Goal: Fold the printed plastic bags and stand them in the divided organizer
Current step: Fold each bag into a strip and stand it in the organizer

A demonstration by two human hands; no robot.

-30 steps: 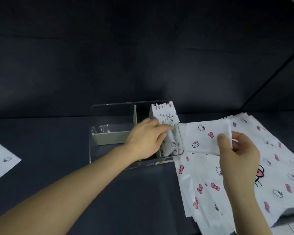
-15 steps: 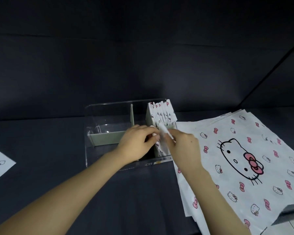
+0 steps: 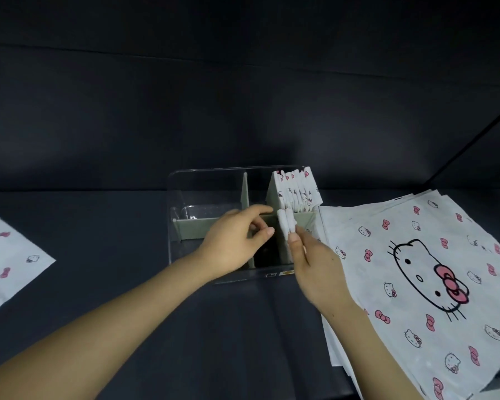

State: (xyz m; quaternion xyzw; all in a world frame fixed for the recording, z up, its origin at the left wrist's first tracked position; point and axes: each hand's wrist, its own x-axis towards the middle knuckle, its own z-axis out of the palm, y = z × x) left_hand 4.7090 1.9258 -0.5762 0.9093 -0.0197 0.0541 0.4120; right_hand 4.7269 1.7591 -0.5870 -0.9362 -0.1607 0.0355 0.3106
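Note:
A clear divided organizer (image 3: 202,180) with grey dividers stands mid-table. Several folded printed bags (image 3: 296,190) stand upright in its far right compartment. Two folded bags (image 3: 286,225) stand edge-up in the near right compartment, and my right hand (image 3: 312,265) touches them with fingertips at their near side. My left hand (image 3: 237,241) hovers over the organizer's near middle, fingers loosely curled, holding nothing. A stack of flat printed bags (image 3: 433,272), white with pink bows and a cat face, lies to the right.
Another printed bag (image 3: 6,261) lies flat at the left edge of the dark table. The organizer's left compartments (image 3: 208,206) hold nothing visible. A dark wall rises behind.
My right hand carried a folded bag from over the stack into the near right compartment. My left hand drew back from the standing bags toward the organizer's middle.

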